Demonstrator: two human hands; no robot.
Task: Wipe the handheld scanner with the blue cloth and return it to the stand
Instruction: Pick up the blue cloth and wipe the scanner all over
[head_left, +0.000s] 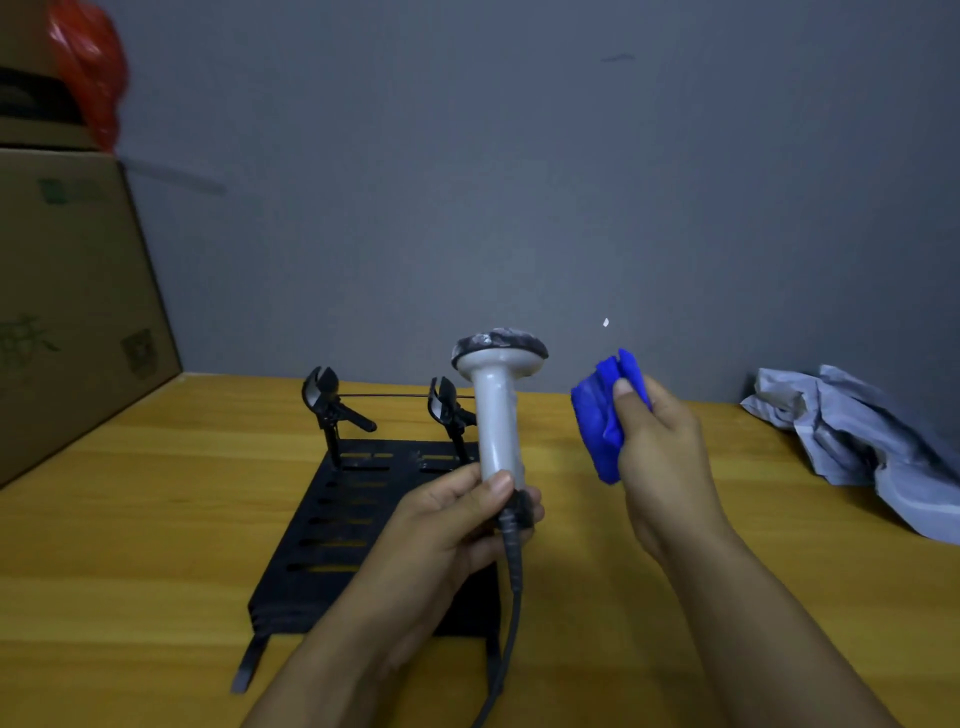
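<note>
My left hand (457, 525) grips the lower end of the grey-white handheld scanner (497, 415), which stands upright with its dark-rimmed head at the top. A grey cable (511, 587) runs down from its base past my wrist. My right hand (660, 452) holds a bunched blue cloth (605, 415) just right of the scanner handle, a small gap apart from it. The black slotted stand (332, 525) lies on the table behind and left of my left hand, with two black clamp holders (324, 400) rising at its far edge.
A wooden table (130, 545) carries everything. A large cardboard box (67, 291) stands at the left, with a red plastic bag (93, 67) above it. Crumpled grey-white wrapping (862, 441) lies at the right. A grey wall is close behind.
</note>
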